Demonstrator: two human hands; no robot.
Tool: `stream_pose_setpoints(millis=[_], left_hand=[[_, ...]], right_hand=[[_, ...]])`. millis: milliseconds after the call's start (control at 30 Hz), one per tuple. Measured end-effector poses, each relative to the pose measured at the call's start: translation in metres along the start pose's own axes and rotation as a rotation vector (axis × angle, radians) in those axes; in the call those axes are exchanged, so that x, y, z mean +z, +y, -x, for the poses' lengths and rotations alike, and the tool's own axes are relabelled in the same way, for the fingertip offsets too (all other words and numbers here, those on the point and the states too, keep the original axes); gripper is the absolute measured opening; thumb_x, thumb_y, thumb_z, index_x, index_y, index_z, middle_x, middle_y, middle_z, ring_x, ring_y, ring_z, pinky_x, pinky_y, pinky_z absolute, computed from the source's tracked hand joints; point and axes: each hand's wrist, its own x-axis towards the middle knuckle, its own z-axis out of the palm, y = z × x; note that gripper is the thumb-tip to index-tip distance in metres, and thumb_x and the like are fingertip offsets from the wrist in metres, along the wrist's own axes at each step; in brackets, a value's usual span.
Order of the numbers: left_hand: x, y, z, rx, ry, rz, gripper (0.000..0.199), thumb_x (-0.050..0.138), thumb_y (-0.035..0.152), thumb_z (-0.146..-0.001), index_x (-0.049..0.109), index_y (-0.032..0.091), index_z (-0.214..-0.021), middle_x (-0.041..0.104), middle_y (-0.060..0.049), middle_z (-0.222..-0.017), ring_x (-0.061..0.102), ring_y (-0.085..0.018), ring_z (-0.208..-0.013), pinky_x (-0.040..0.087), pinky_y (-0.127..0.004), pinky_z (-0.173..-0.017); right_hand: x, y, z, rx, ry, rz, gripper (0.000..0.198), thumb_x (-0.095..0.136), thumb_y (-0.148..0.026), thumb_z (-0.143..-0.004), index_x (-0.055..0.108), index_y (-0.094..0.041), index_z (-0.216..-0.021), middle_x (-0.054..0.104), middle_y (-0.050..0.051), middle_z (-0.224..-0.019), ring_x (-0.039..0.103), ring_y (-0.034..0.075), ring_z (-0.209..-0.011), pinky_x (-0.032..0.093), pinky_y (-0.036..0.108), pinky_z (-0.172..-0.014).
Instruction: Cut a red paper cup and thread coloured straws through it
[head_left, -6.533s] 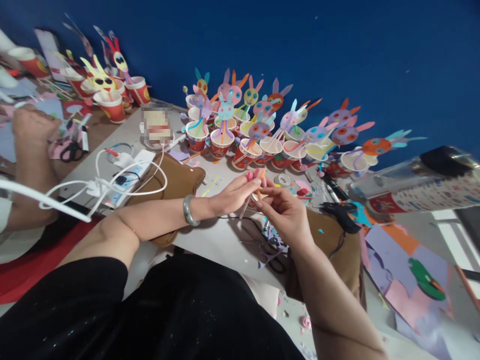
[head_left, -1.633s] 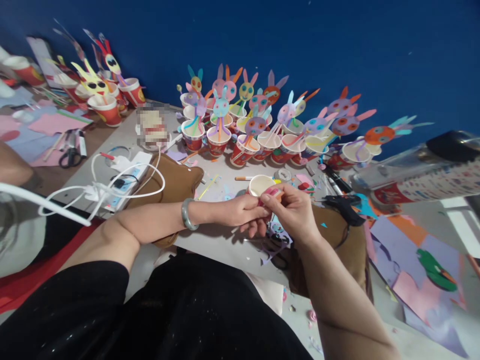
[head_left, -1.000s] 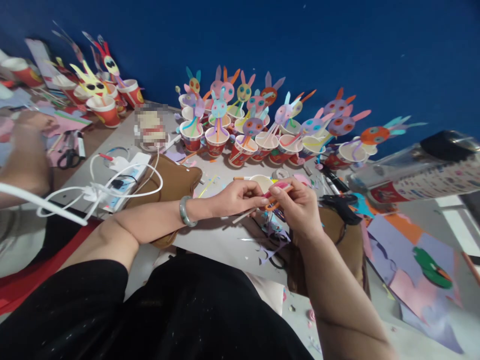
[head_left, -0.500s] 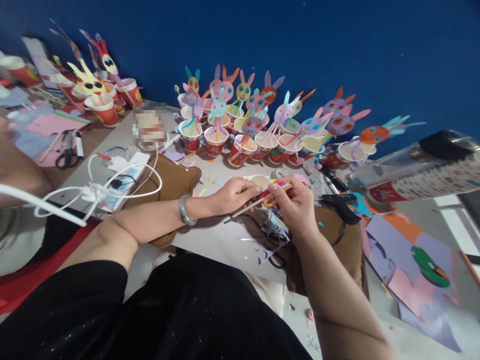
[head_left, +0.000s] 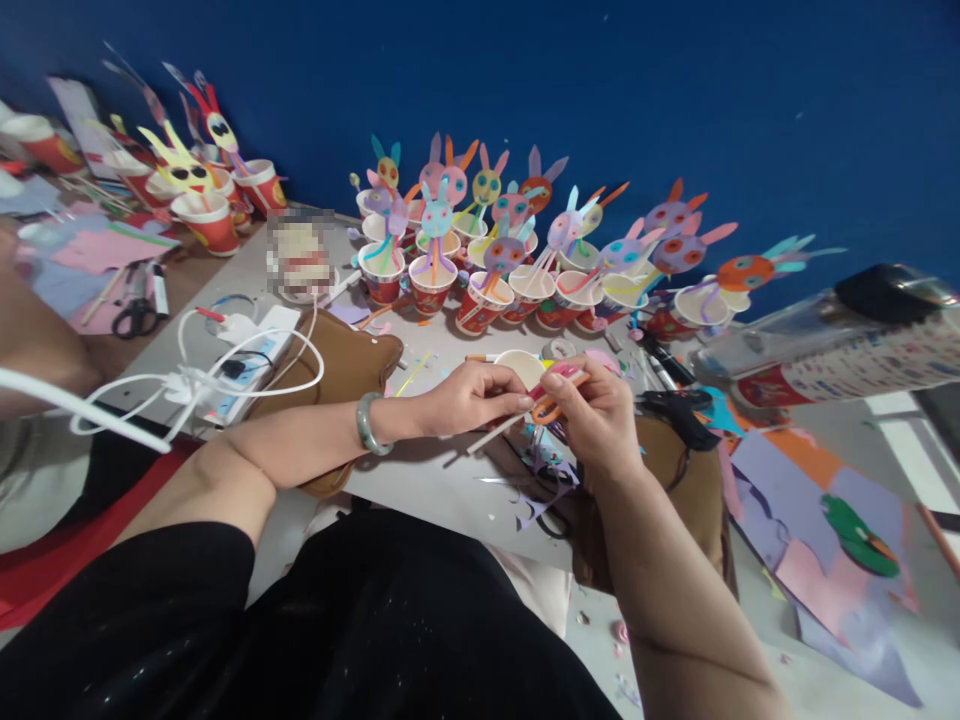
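My right hand [head_left: 600,415] pinches a pink piece [head_left: 564,372] with a curled orange strip [head_left: 547,411] below it. A thin pale stick [head_left: 496,434] slants down to the left from this bundle. The fingertips of my left hand [head_left: 480,398] are closed at the stick's upper end, against the pink piece. How the pieces join is hidden by my fingers. Just behind my hands stands a paper cup [head_left: 519,368], partly covered. Paper scraps and scissors [head_left: 553,522] lie beneath my right hand.
Several red cups with paper rabbit figures [head_left: 486,302] stand along the blue wall. White cables and a power strip [head_left: 251,365] lie left, near another person's arm [head_left: 45,320]. To the right are a black glue gun [head_left: 679,410], a clear bottle [head_left: 810,340] and coloured sheets [head_left: 825,560].
My left hand has shifted slightly right and down, its fingertips now nearer the right hand. The pale stick has shifted a little to the right. The right hand has tilted slightly.
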Motion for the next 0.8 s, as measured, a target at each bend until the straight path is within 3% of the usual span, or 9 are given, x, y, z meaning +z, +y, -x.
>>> stream_pose_setpoints(millis=[333, 567, 700, 800], left_hand=[[-0.0012, 0.0011, -0.002, -0.154, -0.098, 0.249, 0.046, 0.082, 0.053, -0.076, 0.058, 0.014, -0.077, 0.062, 0.003, -0.061, 0.059, -0.006, -0.052, 0.046, -0.018, -0.05], [-0.0043, -0.0013, -0.0015, -0.164, -0.271, 0.252, 0.055, 0.068, 0.068, -0.083, 0.057, 0.014, -0.08, 0.063, 0.0, -0.061, 0.058, -0.008, -0.048, 0.045, -0.021, -0.044], [-0.0061, 0.0013, -0.0003, -0.147, -0.403, 0.16, 0.058, 0.057, 0.071, -0.089, 0.059, 0.014, -0.077, 0.061, -0.001, -0.057, 0.052, -0.008, -0.044, 0.042, -0.021, -0.043], [-0.0049, 0.0034, 0.0018, -0.095, -0.347, 0.088, 0.058, 0.054, 0.071, -0.091, 0.06, 0.014, -0.078, 0.057, 0.002, -0.054, 0.049, -0.007, -0.045, 0.04, -0.021, -0.045]], right_hand=[[0.0009, 0.0037, -0.0019, 0.096, -0.109, -0.153, 0.043, 0.079, -0.063, -0.077, 0.06, -0.024, -0.079, 0.052, -0.006, -0.056, 0.046, 0.01, -0.041, 0.04, 0.024, -0.04], [0.0016, 0.0045, 0.0032, 0.093, -0.183, -0.153, 0.043, 0.08, -0.064, -0.075, 0.063, -0.025, -0.08, 0.06, -0.001, -0.064, 0.059, 0.017, -0.057, 0.051, 0.03, -0.051], [0.0029, 0.0034, 0.006, 0.072, -0.208, -0.151, 0.042, 0.08, -0.063, -0.077, 0.063, -0.025, -0.079, 0.059, -0.002, -0.063, 0.056, 0.014, -0.052, 0.048, 0.028, -0.05], [0.0031, 0.0039, 0.0051, 0.042, -0.196, -0.179, 0.039, 0.081, -0.06, -0.077, 0.065, -0.024, -0.079, 0.057, -0.004, -0.061, 0.05, 0.011, -0.048, 0.044, 0.025, -0.047]])
